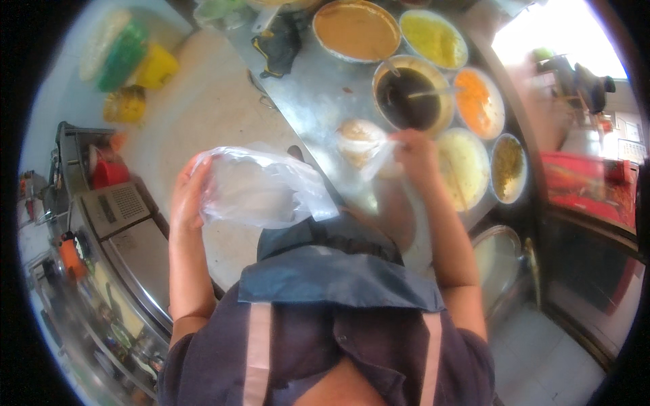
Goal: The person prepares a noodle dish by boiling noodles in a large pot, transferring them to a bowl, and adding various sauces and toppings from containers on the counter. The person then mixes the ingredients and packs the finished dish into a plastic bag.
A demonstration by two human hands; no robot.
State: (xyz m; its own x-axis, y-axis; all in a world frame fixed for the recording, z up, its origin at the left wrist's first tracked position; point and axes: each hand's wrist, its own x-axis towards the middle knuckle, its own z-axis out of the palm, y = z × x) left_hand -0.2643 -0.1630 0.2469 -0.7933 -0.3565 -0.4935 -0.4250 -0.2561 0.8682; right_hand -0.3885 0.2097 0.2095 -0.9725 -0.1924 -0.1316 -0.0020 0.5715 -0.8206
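My left hand (190, 190) holds a clear plastic bag (259, 188) out in front of my apron (335, 279), its mouth facing right. Pinched in the fingers of my right hand (417, 155) is the gathered neck of a small plastic bag (359, 142) with light brown contents. This filled bag hangs over the metal counter (315, 101), just below a bowl of dark liquid (411, 96). A bowl of pale yellow food (459, 162) lies right beside my right wrist. What exactly the filled bag contains is blurred.
Along the counter's right stand a pan of orange-brown sauce (355, 28), a bowl of yellow-green food (431, 38), a bowl of shredded orange food (477, 101) and a small dark-green bowl (508, 167). A black and yellow pouch (278, 48) rests near the counter's edge. Leftward is a metal cabinet (137, 254).
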